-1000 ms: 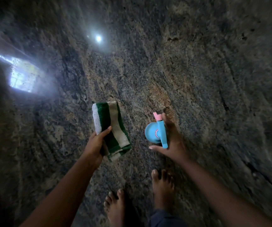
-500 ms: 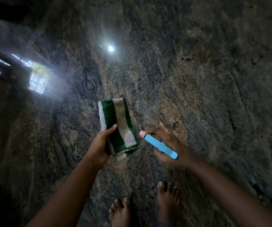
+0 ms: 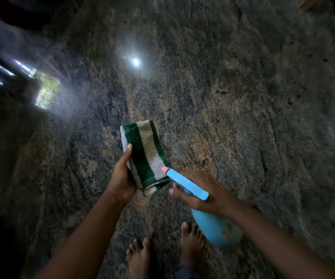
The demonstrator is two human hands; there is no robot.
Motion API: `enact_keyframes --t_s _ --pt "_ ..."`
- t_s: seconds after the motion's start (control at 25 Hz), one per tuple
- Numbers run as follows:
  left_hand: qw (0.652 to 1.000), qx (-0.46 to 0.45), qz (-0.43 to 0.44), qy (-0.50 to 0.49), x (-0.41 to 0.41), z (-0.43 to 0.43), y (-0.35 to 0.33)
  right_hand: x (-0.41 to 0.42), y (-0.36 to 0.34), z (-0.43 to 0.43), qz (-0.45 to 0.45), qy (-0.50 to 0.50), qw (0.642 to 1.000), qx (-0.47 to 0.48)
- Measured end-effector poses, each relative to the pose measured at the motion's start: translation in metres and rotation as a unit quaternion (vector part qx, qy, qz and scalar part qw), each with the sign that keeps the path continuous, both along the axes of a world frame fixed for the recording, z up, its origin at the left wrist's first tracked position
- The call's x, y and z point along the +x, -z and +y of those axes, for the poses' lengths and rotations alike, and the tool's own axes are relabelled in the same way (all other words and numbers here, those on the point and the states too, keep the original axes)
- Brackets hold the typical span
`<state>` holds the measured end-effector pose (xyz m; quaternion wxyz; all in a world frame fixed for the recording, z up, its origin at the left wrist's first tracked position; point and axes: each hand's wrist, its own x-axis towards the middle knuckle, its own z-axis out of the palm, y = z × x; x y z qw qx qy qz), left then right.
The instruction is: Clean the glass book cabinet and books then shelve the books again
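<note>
My left hand (image 3: 122, 176) grips a folded towel (image 3: 145, 150) with green, white and beige stripes, thumb on top, holding it out over the floor. My right hand (image 3: 200, 193) grips the head of a light blue spray bottle (image 3: 213, 228). The bottle's pink nozzle (image 3: 164, 169) points at the lower end of the towel and nearly touches it. The bottle's body hangs below my right wrist. The glass cabinet and the books are out of sight.
A dark polished granite floor (image 3: 243, 97) fills the view, with the reflection of a window (image 3: 45, 91) at left and of a lamp (image 3: 135, 61) near the top. My two bare feet (image 3: 140, 258) stand at the bottom edge.
My right hand turned the spray bottle and brought its nozzle left, up to the towel. The bottle's body now hangs below the wrist. The towel stayed in my left hand.
</note>
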<state>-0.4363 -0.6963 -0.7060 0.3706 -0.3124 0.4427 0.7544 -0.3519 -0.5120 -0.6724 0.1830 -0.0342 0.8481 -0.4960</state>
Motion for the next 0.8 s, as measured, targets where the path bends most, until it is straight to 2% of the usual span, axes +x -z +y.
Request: enact_keyframes --t_s 0.12,0.28,0.32,0.44,0.52,0.6,0.68,0.76,0.8 --pt "1.0 0.002 0.003 -0.002 -0.005 0.0 -0.003 0.0 -0.013 -0.008 -0.005 0.018 0.998 -0.053" --pt "1.0 -0.004 0.01 -0.024 -0.011 -0.004 -0.004 -0.005 -0.006 -0.025 0.029 0.076 0.993 0.085" --pt "1.0 -0.007 0.01 -0.025 -0.013 -0.005 -0.005 -0.007 -0.006 -0.025 0.023 0.095 0.991 0.089" --pt "1.0 -0.009 0.006 -0.023 -0.016 -0.009 -0.005 -0.005 -0.011 -0.019 -0.022 0.113 0.993 -0.022" --pt "1.0 0.001 0.008 -0.028 -0.018 -0.01 -0.007 -0.002 -0.015 -0.02 -0.018 0.099 0.994 -0.046" --pt "0.999 0.005 0.014 -0.034 -0.021 -0.011 -0.007 0.0 -0.011 -0.027 0.024 0.087 0.996 0.023" --pt "0.999 0.001 0.016 -0.043 -0.024 -0.014 -0.007 0.001 -0.007 -0.031 0.024 0.084 0.992 0.087" --pt "0.999 -0.004 0.012 -0.045 -0.026 -0.016 -0.008 0.004 -0.005 -0.028 -0.005 0.086 0.992 0.09" --pt "0.999 -0.005 0.009 -0.045 -0.026 -0.016 -0.008 0.006 -0.005 -0.026 -0.019 0.088 0.994 0.063"
